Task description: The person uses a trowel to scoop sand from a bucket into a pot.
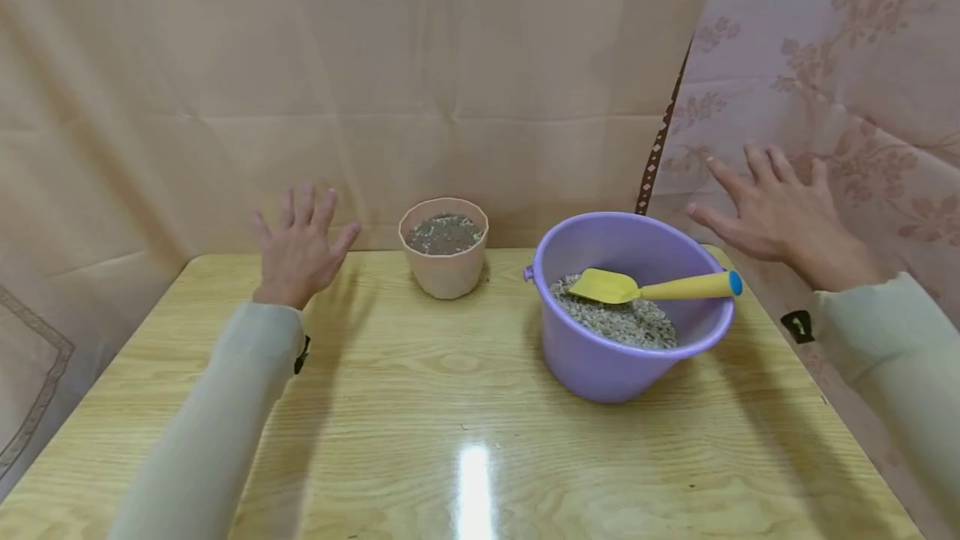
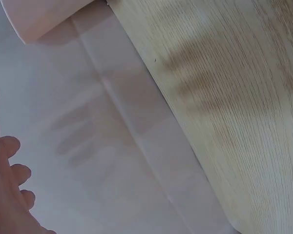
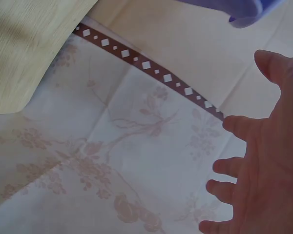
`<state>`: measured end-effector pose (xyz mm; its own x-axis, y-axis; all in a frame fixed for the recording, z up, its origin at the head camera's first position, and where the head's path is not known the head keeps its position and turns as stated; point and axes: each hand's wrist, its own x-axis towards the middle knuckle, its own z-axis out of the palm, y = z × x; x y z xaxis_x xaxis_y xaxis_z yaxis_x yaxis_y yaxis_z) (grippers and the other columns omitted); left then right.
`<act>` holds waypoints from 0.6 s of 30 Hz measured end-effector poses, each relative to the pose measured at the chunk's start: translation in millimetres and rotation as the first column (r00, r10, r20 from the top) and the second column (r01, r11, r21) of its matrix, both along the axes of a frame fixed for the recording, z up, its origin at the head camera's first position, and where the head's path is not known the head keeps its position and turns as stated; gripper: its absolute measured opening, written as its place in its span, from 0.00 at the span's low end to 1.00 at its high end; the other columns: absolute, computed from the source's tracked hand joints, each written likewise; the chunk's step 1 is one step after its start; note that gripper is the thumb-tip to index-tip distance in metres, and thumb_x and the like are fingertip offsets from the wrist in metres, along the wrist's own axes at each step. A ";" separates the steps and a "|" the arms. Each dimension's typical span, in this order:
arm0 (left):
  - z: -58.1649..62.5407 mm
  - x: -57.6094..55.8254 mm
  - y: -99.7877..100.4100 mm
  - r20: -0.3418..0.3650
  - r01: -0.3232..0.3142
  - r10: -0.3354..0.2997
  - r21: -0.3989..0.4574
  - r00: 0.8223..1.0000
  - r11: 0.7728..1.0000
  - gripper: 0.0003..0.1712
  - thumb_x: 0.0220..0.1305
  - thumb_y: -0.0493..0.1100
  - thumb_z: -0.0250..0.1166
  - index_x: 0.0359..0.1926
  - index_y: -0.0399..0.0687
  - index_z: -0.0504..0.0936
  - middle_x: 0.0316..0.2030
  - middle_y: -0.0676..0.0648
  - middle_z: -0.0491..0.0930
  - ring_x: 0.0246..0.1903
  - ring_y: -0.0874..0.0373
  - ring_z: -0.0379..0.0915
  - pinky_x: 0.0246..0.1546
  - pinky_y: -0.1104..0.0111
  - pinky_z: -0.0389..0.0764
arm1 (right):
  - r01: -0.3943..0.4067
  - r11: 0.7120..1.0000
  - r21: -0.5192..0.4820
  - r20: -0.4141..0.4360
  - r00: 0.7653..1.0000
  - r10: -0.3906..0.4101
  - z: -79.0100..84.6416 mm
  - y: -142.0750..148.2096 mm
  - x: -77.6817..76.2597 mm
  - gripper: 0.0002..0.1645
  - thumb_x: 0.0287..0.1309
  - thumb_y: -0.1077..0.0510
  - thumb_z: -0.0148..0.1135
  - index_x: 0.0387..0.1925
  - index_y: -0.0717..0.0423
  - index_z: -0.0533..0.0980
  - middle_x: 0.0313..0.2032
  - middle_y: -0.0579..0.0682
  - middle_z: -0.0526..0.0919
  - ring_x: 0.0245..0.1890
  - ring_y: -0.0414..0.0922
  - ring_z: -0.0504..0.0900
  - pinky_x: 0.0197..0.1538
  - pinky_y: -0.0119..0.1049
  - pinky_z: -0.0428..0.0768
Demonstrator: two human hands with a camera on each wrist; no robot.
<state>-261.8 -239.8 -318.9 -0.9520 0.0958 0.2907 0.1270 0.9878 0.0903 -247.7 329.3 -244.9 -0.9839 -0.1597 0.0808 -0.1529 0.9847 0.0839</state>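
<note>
My left hand [image 1: 300,248] is spread in the air over the far left of the table, left of a pale pink flowerpot [image 1: 444,275] filled with grey, gritty soil [image 1: 444,233]. To the right stands a purple bucket [image 1: 600,365] with light gravel [image 1: 626,319] in it. Across the bucket lies a yellow hand trowel [image 1: 607,286], its blue-capped handle leaning on the right rim. Beyond that rim my right hand [image 1: 783,215] hovers with fingers spread, holding nothing. In the right wrist view, the right hand [image 3: 268,161] shows its fingers apart below the bucket's edge [image 3: 244,9].
The wooden table [image 1: 390,407] carries the pot near its far edge and the bucket at its right. A beige curtain [image 1: 375,65] hangs right behind the table. At the right is a flowered cloth [image 1: 840,48] with a brown patterned border [image 1: 655,161].
</note>
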 end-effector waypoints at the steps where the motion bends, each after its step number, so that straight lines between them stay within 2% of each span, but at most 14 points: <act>1: -0.8 -0.1 1.2 0.006 0.002 -0.002 0.003 1.000 1.000 0.44 0.74 0.71 0.36 0.78 0.48 0.50 0.77 0.34 0.44 0.75 0.33 0.34 0.63 0.26 0.31 | 0.000 1.000 -0.001 0.004 1.000 0.000 0.0 -1.1 1.2 0.52 0.67 0.23 0.32 0.80 0.46 0.39 0.74 0.73 0.33 0.73 0.72 0.35 0.61 0.79 0.31; 5: -3.7 -1.1 7.1 0.040 0.018 -0.017 -0.002 0.999 1.000 0.44 0.74 0.71 0.34 0.79 0.49 0.49 0.77 0.35 0.42 0.75 0.34 0.32 0.62 0.26 0.31 | -0.011 1.000 0.002 0.003 1.000 0.011 1.1 -4.2 5.7 0.52 0.67 0.23 0.33 0.80 0.47 0.40 0.75 0.73 0.36 0.73 0.72 0.38 0.61 0.79 0.33; 9: -6.6 -0.3 14.7 0.055 0.053 -0.053 -0.002 0.997 0.999 0.43 0.75 0.69 0.37 0.78 0.48 0.50 0.77 0.36 0.43 0.75 0.34 0.35 0.62 0.26 0.35 | -0.037 0.999 -0.003 -0.004 0.999 0.037 3.3 -8.8 10.1 0.51 0.67 0.24 0.35 0.80 0.47 0.42 0.74 0.73 0.43 0.71 0.73 0.45 0.62 0.79 0.38; 13: -11.1 0.3 23.3 0.088 0.126 -0.133 0.078 0.987 0.989 0.42 0.75 0.68 0.40 0.79 0.50 0.50 0.78 0.36 0.43 0.75 0.33 0.37 0.63 0.26 0.39 | -0.088 0.996 -0.021 -0.008 0.996 0.088 5.7 -17.3 15.2 0.50 0.68 0.25 0.37 0.79 0.48 0.46 0.73 0.72 0.49 0.70 0.72 0.50 0.62 0.77 0.44; 16: -15.1 -0.9 30.4 0.117 0.188 -0.206 0.154 0.972 0.970 0.42 0.74 0.69 0.40 0.79 0.53 0.49 0.78 0.37 0.42 0.75 0.33 0.37 0.63 0.26 0.40 | -0.117 0.993 -0.030 -0.005 0.993 0.117 6.7 -24.0 19.1 0.50 0.68 0.25 0.39 0.79 0.48 0.49 0.73 0.72 0.49 0.71 0.71 0.49 0.63 0.76 0.46; 18: -17.5 -1.8 34.6 0.124 0.216 -0.239 0.173 0.963 0.961 0.43 0.74 0.70 0.40 0.79 0.55 0.49 0.78 0.38 0.42 0.75 0.34 0.38 0.63 0.26 0.41 | -0.125 0.992 -0.025 0.001 0.992 0.125 6.7 -27.7 21.6 0.50 0.67 0.25 0.40 0.78 0.49 0.50 0.74 0.71 0.49 0.71 0.71 0.49 0.63 0.75 0.47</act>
<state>-263.6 -205.2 -336.4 -0.9429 0.2788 0.1822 0.3211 0.9061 0.2753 -226.1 301.6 -238.2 -0.9565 -0.2795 0.0836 -0.2751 0.9596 0.0596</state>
